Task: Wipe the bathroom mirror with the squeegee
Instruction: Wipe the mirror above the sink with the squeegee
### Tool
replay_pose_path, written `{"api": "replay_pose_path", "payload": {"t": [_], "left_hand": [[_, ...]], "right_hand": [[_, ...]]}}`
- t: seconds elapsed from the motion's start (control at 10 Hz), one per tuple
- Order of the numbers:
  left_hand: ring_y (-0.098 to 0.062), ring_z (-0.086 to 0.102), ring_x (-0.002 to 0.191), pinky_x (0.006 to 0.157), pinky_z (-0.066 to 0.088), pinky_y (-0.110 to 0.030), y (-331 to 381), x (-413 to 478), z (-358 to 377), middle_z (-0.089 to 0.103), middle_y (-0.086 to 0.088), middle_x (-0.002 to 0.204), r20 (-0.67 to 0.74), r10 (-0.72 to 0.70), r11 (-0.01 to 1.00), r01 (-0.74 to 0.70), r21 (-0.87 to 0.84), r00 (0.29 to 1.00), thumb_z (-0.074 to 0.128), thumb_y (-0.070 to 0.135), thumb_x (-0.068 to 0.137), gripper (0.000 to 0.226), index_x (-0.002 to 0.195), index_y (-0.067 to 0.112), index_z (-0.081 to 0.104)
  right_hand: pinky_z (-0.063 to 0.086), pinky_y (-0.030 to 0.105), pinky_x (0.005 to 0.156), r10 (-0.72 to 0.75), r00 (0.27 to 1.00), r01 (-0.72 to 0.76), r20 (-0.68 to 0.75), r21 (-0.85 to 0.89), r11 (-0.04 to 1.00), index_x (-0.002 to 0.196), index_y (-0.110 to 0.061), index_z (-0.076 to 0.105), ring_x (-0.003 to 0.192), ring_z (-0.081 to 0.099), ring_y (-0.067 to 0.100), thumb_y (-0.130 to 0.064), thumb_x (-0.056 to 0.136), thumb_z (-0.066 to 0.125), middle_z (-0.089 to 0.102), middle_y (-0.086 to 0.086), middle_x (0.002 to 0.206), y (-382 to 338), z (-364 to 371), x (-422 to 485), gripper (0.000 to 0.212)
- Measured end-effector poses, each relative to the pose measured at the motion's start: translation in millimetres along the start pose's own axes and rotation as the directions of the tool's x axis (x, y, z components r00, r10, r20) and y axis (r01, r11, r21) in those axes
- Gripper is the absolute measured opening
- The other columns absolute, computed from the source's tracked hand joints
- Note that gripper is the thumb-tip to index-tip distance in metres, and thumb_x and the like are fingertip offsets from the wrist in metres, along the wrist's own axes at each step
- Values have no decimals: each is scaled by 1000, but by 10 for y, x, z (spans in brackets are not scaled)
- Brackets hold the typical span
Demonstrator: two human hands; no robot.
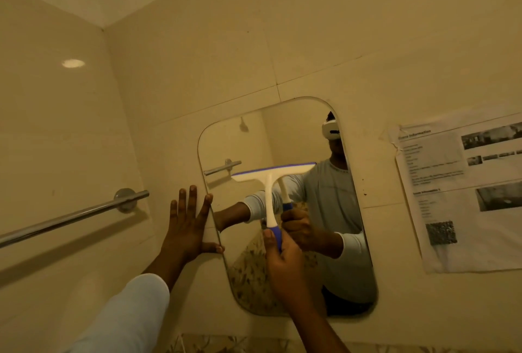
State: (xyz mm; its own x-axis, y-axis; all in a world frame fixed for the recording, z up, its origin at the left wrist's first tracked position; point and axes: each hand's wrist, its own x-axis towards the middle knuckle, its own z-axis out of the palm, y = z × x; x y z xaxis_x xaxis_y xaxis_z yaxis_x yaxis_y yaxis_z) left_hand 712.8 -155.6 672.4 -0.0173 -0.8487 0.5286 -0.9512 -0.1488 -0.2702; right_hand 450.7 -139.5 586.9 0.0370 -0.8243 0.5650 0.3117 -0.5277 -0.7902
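The squeegee (271, 183) is up against the mirror (251, 140), roughly at the middle of the glass. Its white blade bar runs nearly level, tilted slightly up toward 3 o'clock, with the blue rubber edge on top. The reflected handle meets the real one at the bar, so the blade seems to lie on the glass.

The right grip (282, 261), a bare hand, is curled round the blue end of the handle, which points down toward 6 o'clock. The left grip (187, 228) is spread flat with straight fingers on the wall tile (197, 56), at 9 o'clock of the mirror. Its thumb tip and forefinger reach the mirror's left rim.

Bare glass lies between the blade's left end and the left rim, and a narrower strip between its right end and the right rim. Toward 12 o'clock the glass is open up to the rounded top edge. Below the bar, the handle and right forearm cross the lower glass.

A metal towel bar (70, 217) sits on the side wall at 9 o'clock, well apart from the mirror. A printed paper sheet (466, 191) is stuck to the wall at 3 o'clock, near the right rim.
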Motion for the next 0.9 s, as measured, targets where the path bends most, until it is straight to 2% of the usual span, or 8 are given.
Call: {"api": "replay_pose_path", "payload": {"t": [0.1,0.2,0.4,0.5,0.6,0.7,0.8,0.9], "left_hand": [[-45,-31,148,121,-5,-67,14,-10,-9,-35,-20,161,1,-1,1000,1,-5,1000,61,96,52,152,154,29,-31],[-46,-31,148,121,-4,-68,24,-15,-16,-34,-21,162,2,6,1000,-6,-8,1000,61,96,53,152,155,28,-29],[-45,-33,147,122,-5,-66,48,-16,-44,-37,-21,160,33,-25,1000,25,12,999,61,95,54,152,152,28,-34],[-45,-34,147,122,-6,-66,55,-14,-51,-37,-21,160,35,-34,999,33,27,999,61,95,54,153,152,27,-35],[-46,-33,147,121,-6,-66,68,-23,-60,-36,-23,160,36,-34,999,33,29,999,63,94,55,153,151,26,-35],[-46,-35,146,121,-8,-65,78,-29,-83,-37,-24,159,47,-38,999,37,34,998,61,95,55,153,150,26,-37],[-46,-37,145,121,-10,-64,84,-21,-101,-40,-24,157,59,-55,998,52,45,997,58,96,55,152,147,27,-41],[-46,-37,145,121,-11,-64,79,-20,-100,-40,-23,157,55,-49,998,47,35,997,57,97,55,151,146,28,-42]], "right_hand": [[53,15,60,35,999,-35,-21,-46,998,96,-25,67,74,69,12,-56,90,54,71,10,82,171,-114,-190,34],[54,16,60,110,993,-112,-36,-47,993,96,-31,65,75,71,6,-51,92,57,72,2,80,360,-200,-360,22],[50,19,60,120,991,-127,-63,-121,985,93,-34,65,75,68,9,-54,88,56,68,3,74,678,-358,-642,22],[47,22,60,161,983,-174,-87,-171,970,88,-29,67,62,64,11,-52,87,61,62,1,63,918,-423,-779,24],[46,15,63,274,956,-291,-106,-220,931,89,-28,68,71,67,11,-37,93,73,66,-4,66,1233,-509,-960,11],[45,23,70,326,940,-342,-105,-226,912,84,-25,67,78,65,21,-31,92,77,66,-6,71,1483,-595,-1053,15],[46,22,67,384,920,-386,-72,-329,862,86,-24,68,74,65,16,-36,92,75,66,-5,68,2286,-1144,-1291,15],[47,21,63,314,949,-314,-15,-113,943,88,-23,70,69,65,12,-41,91,73,66,-5,65,2353,-1389,-1398,19]]}}
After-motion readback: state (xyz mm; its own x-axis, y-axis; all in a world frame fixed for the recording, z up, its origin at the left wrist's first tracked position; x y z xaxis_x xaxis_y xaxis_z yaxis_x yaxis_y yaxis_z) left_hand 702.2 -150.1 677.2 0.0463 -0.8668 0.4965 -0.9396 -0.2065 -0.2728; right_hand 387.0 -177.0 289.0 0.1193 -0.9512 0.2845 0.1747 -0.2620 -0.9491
